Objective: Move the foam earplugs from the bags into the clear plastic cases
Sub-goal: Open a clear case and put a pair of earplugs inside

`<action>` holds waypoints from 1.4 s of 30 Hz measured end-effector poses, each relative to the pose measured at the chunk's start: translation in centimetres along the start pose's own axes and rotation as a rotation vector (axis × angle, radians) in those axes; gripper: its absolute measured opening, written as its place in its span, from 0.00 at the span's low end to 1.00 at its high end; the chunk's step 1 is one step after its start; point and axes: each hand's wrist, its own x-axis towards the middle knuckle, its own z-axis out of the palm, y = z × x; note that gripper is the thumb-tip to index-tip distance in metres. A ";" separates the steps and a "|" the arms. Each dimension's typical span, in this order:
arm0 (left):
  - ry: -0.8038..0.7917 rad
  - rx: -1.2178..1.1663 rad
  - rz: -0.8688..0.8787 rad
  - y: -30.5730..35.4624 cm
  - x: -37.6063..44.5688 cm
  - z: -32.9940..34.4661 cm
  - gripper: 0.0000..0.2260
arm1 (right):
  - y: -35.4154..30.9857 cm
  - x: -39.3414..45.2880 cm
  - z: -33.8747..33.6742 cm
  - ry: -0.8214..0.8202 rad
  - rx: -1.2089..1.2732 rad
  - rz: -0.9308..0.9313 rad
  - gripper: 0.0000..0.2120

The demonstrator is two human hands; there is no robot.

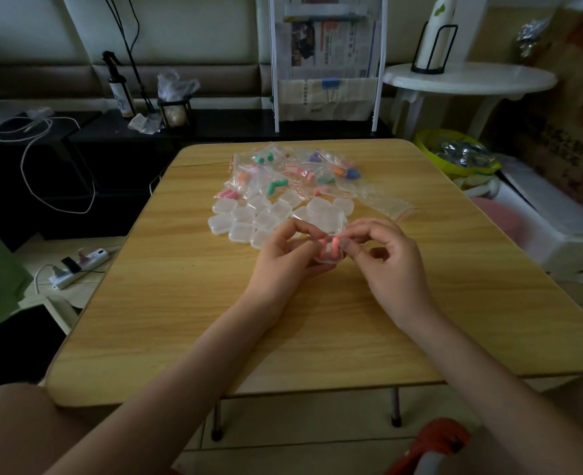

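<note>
Progress: early, judged from the layout. Left hand (285, 260) and right hand (391, 265) meet over the table (180, 303), both with fingers curled onto 1 clear case (329, 258) held between them, just above the wood. Left fingers cup it from below and the side; right thumb and forefinger pinch at its right edge. 2 pink earplugs (327, 242) sit in the case; lid position hard to read, likely being closed.

Done: this 1 pair looks moved. 1 flat bag (391, 205) at right of the pile looks emptied.

Left: heap of bags (293, 169) at the far side holds earplugs in green, orange, pink, purple and blue. Cluster of cases (249, 221) between heap and hands shows no colour inside, so apparently unfilled. Exact counts not readable.

Estimate: most of the job remains.
</note>
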 end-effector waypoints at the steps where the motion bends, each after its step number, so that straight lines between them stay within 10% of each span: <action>1: -0.004 0.003 0.000 0.0 0.0 0.0 0.05 | 0.1 0.0 0.0 -0.001 -0.016 0.004 0.04; 22: 0.001 -0.060 -0.066 -0.3 0.1 0.0 0.08 | -0.6 -0.4 0.1 -0.148 0.328 0.120 0.17; 42: -0.114 -0.294 -0.258 0.5 0.1 0.2 0.13 | 0.6 0.2 -0.1 -0.092 -0.052 -0.110 0.10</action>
